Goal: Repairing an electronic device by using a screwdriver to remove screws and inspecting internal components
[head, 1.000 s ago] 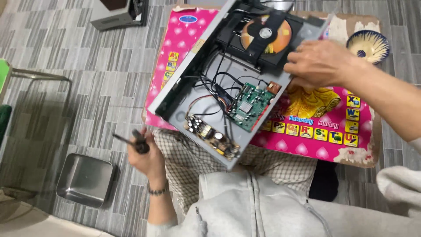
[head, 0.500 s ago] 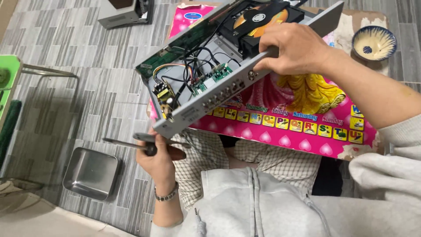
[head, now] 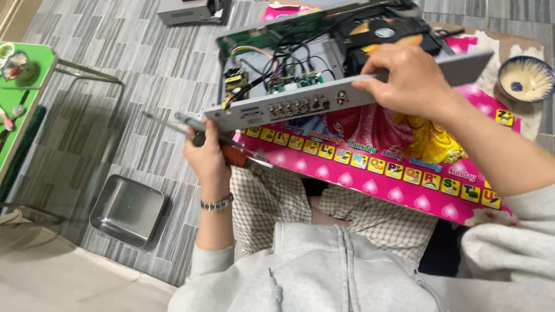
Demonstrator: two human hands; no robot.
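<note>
Opened grey metal disc-player chassis, cover off, tipped up on its long edge over a pink children's play mat with cartoon picture and coloured letter tiles, which rests across the person's lap; rear panel with its row of sockets faces the camera. Right hand closed over the top edge of the rear panel, thumb in front and fingers behind, carrying the tilt alone; should that grip slip, the chassis would likely drop flat onto the mat or slide off toward the floor. Disc tray with orange-and-silver disc sits unclipped in the upper part; tilted further, the disc may fall out. Green circuit boards with loose black and coloured wiring lie exposed near the fingers; a snagged wire could pull a connector free. Square steel tray on the grey tiled floor, below left, well apart from the work. Blue-and-white ceramic bowl on the far right, near the chassis end, at risk of a knock. Left hand wrapped shut around a dark-handled screwdriver, tip pointing left, just under the chassis corner; the shaft could scrape the casing.
</note>
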